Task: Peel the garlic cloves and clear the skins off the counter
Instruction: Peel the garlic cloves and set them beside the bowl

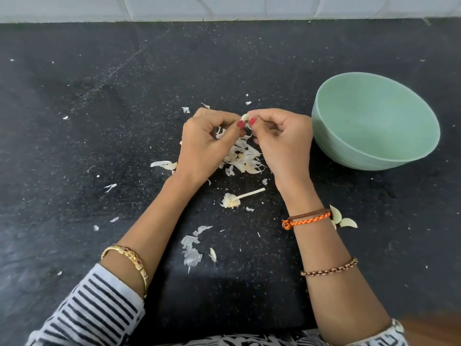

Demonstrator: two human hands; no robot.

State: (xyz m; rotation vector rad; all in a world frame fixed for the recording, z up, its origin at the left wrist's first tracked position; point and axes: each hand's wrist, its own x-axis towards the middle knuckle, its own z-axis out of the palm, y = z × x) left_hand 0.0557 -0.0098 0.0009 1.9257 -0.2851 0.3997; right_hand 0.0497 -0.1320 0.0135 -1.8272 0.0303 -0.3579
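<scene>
Striped sleeve (94, 308): nearest item I log, black-and-white fabric on the left forearm, at the bottom left edge.
Gold bangle (129, 260): on the left forearm, just above the sleeve cuff.
Copper chain bracelet (329, 269): on the right forearm.
Orange braided wrist cord (308, 221): on the right wrist, with a thin brown band touching it.
Flat papery white skins (192, 250): lying on the black speckled stone counter (74, 146) between the two forearms.
Two unpeeled pale garlic cloves (343, 219): on the counter just right of the right wrist, partly hidden by it.
Bare garlic stem with root plate (240, 198): on the counter between the wrists, stalk pointing right.
Heap of loose garlic skins (243, 157): on the counter below and between both hands; smaller flakes scattered around.
Left hand (207, 143): fingers curled, thumb and fingertips pinching the small white garlic clove (245, 117).
Right hand (282, 138): fingers curled, pinching the same clove from the other side; I see the clove raised above the heap, between the two red-painted thumbnails.
Pale green round bowl (374, 121): on the counter just right of the right hand; no contents visible inside.
White tiled wall (224, 7): farthest, behind the counter's back edge.
</scene>
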